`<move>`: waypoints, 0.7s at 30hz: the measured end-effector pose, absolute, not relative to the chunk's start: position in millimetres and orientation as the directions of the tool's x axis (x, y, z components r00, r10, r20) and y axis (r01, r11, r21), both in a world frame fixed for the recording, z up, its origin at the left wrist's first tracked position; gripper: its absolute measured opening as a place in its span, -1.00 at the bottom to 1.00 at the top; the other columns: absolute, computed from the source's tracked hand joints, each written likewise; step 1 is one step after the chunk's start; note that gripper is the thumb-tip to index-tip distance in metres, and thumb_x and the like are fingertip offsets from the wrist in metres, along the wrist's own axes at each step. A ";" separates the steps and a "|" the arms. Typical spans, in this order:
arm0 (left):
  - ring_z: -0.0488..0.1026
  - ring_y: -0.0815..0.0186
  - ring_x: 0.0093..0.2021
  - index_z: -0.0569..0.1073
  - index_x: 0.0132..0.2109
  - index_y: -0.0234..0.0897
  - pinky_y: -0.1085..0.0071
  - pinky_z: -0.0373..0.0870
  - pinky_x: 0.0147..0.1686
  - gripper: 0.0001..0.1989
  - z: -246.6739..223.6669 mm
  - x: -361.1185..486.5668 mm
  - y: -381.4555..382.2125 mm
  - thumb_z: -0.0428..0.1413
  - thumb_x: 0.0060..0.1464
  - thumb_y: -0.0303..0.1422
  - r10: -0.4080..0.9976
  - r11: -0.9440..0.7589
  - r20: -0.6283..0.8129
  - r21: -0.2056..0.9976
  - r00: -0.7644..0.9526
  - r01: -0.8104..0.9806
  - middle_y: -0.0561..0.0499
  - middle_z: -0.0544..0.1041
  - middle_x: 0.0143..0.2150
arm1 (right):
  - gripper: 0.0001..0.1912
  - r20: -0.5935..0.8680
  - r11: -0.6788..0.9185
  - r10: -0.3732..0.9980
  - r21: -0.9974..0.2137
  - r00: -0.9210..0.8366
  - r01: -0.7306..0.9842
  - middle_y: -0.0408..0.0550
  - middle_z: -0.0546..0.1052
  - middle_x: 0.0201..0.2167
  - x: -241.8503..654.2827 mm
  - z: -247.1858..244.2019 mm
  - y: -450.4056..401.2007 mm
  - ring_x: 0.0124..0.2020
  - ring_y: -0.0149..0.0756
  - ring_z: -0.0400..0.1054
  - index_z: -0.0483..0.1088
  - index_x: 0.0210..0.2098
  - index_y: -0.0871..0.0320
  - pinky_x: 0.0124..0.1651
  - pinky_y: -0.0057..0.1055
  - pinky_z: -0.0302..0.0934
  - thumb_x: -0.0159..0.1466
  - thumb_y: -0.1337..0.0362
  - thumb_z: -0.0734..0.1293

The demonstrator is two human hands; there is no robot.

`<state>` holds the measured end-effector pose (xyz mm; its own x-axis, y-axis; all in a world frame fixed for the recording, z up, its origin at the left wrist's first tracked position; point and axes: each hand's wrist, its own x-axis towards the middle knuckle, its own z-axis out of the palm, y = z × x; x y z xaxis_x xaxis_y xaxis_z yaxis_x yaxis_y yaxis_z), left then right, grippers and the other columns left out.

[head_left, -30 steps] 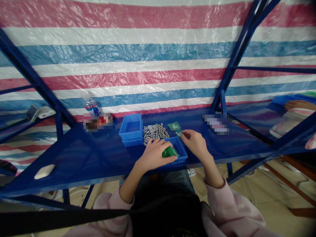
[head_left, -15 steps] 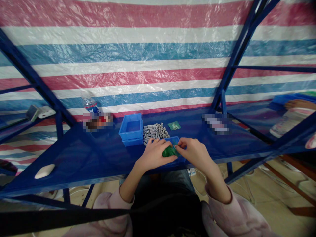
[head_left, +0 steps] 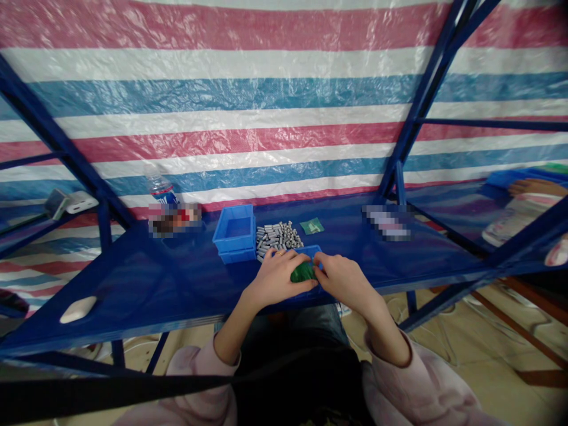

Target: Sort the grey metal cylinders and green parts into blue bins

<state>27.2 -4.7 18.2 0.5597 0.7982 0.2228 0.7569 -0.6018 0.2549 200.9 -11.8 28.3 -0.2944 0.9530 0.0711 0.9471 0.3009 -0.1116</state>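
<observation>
Seen from above, a person sits at a blue counter (head_left: pixel 186 284) with both bare hands near the front edge, over a blue bin (head_left: pixel 312 250) that they mostly hide. Take that bin as the centre of a clock, the person at six.

The left hand (head_left: pixel 279 275) curves around a green bundle (head_left: pixel 302 272), shiny and seemingly made of small plastic packets, with the fingers above and the thumb below. The right hand (head_left: pixel 344 278) comes in from the other side, its fingertips drawn narrowly together at the bundle's right end; whether they pinch anything cannot be told.

Just beyond the bin, between ten and eleven o'clock, lies a heap of small silvery cylinders (head_left: pixel 279 235). At twelve, a flat green packet (head_left: pixel 312 226) rests alone on the counter. At ten, beside the heap, two blue bins (head_left: pixel 234 228) are stacked, the upper one open. Farther out at ten stands a clear bottle (head_left: pixel 163 192) with a blue and red label, behind a blurred-out item (head_left: pixel 175 220). Another blurred item (head_left: pixel 387 223) lies at two. A smooth white object (head_left: pixel 78 309) sits well apart, between eight and nine.

Between two and three, another person's hand (head_left: pixel 539 188) rests by a blue tray (head_left: pixel 497 178). A striped plastic sheet (head_left: pixel 266 142) hangs behind everything.
</observation>
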 end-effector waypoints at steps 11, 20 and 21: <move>0.40 0.11 0.01 0.25 0.23 -0.04 0.13 0.13 0.03 -0.49 16.7 26.4 -5.0 -0.08 0.24 0.03 0.792 -0.609 0.219 0.230 0.570 0.759 -0.04 0.50 0.01 | -0.75 0.085 0.330 0.944 -0.173 -0.320 0.928 0.05 0.58 -0.37 205.6 25.3 -9.8 -0.33 -0.12 0.50 0.31 -0.08 0.21 -0.41 -0.39 -0.03 0.31 0.31 0.12; 0.39 0.11 -0.01 0.40 0.09 -0.05 0.11 0.15 0.03 -0.61 20.0 26.7 -4.7 -0.10 0.27 -0.02 0.783 -0.621 0.172 0.176 0.597 0.764 -0.05 0.47 -0.04 | -0.80 0.078 0.386 0.921 -0.300 -0.381 0.872 -0.06 0.58 -0.36 211.1 23.5 -9.2 -0.31 -0.18 0.48 0.22 -0.12 0.16 -0.36 -0.42 -0.04 0.25 0.33 0.17; 0.39 0.11 -0.02 0.41 0.07 -0.05 0.11 0.15 0.03 -0.62 20.0 26.5 -4.2 -0.10 0.27 -0.03 0.779 -0.626 0.170 0.172 0.603 0.760 -0.05 0.47 -0.04 | -0.81 0.071 0.394 0.917 -0.300 -0.392 0.869 -0.05 0.58 -0.35 211.3 24.4 -9.2 -0.30 -0.18 0.48 0.22 -0.13 0.15 -0.35 -0.42 -0.03 0.24 0.33 0.18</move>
<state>26.5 -4.2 20.0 0.6032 0.7793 0.1700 0.7604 -0.6261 0.1723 211.3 -9.2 24.4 -0.3916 0.9174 0.0708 0.8686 0.3940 -0.3005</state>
